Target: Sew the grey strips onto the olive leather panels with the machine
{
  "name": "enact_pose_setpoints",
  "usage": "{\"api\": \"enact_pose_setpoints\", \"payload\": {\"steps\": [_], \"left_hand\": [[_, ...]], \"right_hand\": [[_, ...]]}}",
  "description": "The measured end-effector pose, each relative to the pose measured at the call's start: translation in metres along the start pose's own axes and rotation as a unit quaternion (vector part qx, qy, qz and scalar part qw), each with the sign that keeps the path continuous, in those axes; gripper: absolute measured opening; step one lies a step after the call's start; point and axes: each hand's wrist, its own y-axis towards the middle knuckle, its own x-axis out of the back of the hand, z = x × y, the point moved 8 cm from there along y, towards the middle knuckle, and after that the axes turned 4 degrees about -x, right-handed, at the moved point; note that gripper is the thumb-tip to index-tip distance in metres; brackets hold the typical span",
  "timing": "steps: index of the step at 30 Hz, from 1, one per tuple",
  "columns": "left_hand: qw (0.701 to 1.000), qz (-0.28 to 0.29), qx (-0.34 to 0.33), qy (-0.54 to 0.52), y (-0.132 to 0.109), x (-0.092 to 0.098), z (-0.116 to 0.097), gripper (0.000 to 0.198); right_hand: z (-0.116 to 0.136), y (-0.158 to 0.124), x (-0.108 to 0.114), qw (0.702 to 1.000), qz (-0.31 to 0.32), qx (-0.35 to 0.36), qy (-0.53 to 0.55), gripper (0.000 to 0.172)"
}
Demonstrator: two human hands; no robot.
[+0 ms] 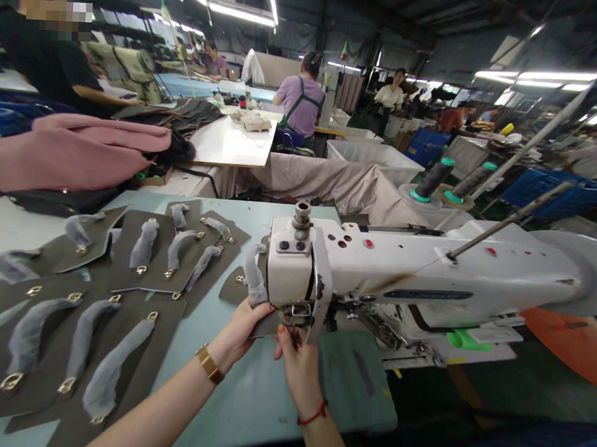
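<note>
My left hand [237,330] is closed on the edge of a dark grey-brown leather-like panel [266,326], left of the presser foot. That panel bears a handle [254,274] wrapped in whitish film with a gold-coloured fitting, partly behind the machine head. My right hand [298,367] is just below the needle area of a white sewing machine [356,260]. Its fingers are curled together by the panel's near edge; what they pinch is hidden. Further left, several similar panels [148,322] lie overlapping on the pale blue-green tabletop [205,379], each with wrapped handles.
Two dark thread cones [433,179] stand behind the machine arm, and a metal rod [509,221] slants above it. Pink material [77,148] is piled at the back left. A co-worker in purple [302,100] sits beyond; another person [42,50] is at far left.
</note>
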Motion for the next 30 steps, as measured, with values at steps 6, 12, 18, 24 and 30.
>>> {"api": "enact_pose_setpoints", "payload": {"steps": [6, 12, 18, 24, 30], "left_hand": [[1.000, -0.001, -0.007, 0.003, 0.010, -0.004, -0.006, 0.028], [1.000, 0.001, -0.012, 0.014, 0.010, -0.008, -0.008, 0.039], [0.999, 0.013, -0.019, 0.027, 0.005, -0.012, -0.010, 0.039], [0.989, 0.110, 0.061, 0.082, -0.002, -0.006, 0.006, 0.038], [0.972, 0.162, 0.128, 0.108, -0.002, 0.003, 0.022, 0.030]], "right_hand": [[0.005, 0.003, 0.000, 0.999, -0.033, -0.003, 0.007, 0.044], [0.011, 0.001, 0.003, 0.999, -0.036, -0.010, 0.014, 0.046], [0.009, 0.000, 0.005, 0.999, -0.046, 0.000, 0.021, 0.044], [0.008, -0.001, 0.006, 0.997, -0.078, 0.016, 0.025, 0.043], [0.009, 0.001, 0.005, 0.995, -0.090, 0.029, 0.023, 0.046]]}}
